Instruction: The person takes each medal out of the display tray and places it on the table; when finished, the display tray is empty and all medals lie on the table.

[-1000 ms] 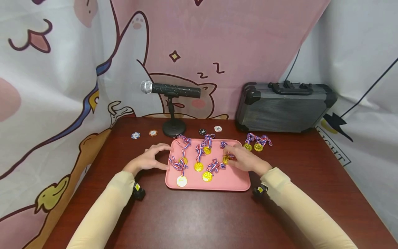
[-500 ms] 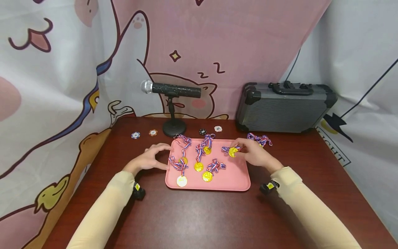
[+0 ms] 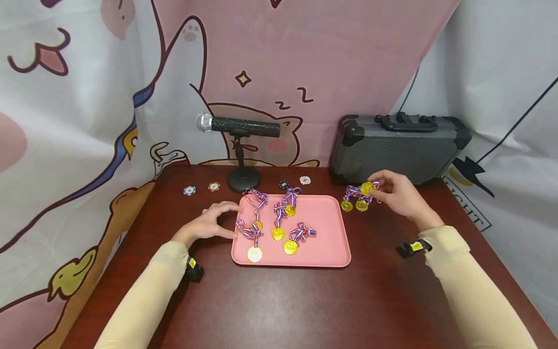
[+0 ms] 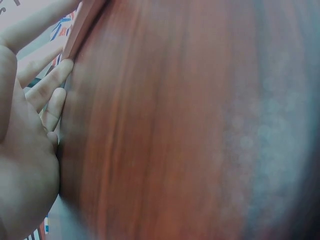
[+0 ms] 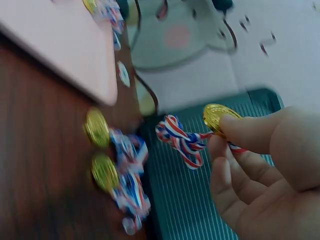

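A gold medal (image 5: 216,116) on a knotted red, white and blue ribbon is pinched between the thumb and fingers of my right hand (image 3: 398,194). It overlaps two more medals (image 3: 361,205) lying on the table right of the tray. In the right wrist view that pair of medals (image 5: 105,172) shows at the left, ribbons bunched. My left hand (image 3: 207,223) rests at the left edge of the pink tray (image 3: 324,252), fingers spread, holding nothing. Several gold medals (image 3: 290,247) with bunched ribbons lie on the tray's left and middle.
Behind the right hand stands a dark ribbed case (image 3: 398,155). A microphone (image 3: 246,127) on a black stand is behind the tray. Poker chips (image 3: 214,186) lie along the table's back. A printed cloth (image 3: 348,58) hangs behind.
My right hand has picked a medal up from the tray's right side and carried it right, over to the pair near the case. My left hand has stayed at the tray's left edge.
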A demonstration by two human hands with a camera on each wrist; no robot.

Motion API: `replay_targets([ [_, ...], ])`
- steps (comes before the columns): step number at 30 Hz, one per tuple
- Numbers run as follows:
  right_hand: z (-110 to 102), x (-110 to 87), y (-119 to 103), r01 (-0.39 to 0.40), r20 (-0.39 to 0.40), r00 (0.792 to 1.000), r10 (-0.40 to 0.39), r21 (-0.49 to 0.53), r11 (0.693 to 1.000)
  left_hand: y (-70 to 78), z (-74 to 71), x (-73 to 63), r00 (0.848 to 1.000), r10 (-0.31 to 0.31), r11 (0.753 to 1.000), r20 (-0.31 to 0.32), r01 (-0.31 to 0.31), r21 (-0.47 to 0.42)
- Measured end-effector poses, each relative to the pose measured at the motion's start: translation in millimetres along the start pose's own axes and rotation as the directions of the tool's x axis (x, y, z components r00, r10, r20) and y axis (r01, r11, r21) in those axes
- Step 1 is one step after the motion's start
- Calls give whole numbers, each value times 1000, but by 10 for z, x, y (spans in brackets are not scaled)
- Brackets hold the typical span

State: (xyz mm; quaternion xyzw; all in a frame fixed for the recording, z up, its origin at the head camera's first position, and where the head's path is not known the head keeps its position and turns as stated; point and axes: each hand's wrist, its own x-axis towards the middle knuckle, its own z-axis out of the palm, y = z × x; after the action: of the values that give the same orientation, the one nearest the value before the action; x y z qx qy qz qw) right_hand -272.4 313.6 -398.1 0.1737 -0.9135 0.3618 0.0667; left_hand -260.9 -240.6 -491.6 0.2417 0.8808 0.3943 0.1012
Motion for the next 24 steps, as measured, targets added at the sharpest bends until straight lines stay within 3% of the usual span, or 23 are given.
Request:
replay_targets([
  [6,-309,-51,300,-107,-145,985,96,-72,992,-1,-2,4,1000,-4,1000,2,4,6],
  [11,-315,-92,581,-196,-194,965,179,-74,978,-14,1,-2,1000,-7,1000,2,7,11],
  [18,-69,-159,902,-157,-96,984,148,-102,982,-6,4,0,1000,-12,1000,4,12,2],
  [24,76,-172,969,-101,4,995,102,-105,989,5,-3,4,1000,-8,1000,2,8,-2],
])
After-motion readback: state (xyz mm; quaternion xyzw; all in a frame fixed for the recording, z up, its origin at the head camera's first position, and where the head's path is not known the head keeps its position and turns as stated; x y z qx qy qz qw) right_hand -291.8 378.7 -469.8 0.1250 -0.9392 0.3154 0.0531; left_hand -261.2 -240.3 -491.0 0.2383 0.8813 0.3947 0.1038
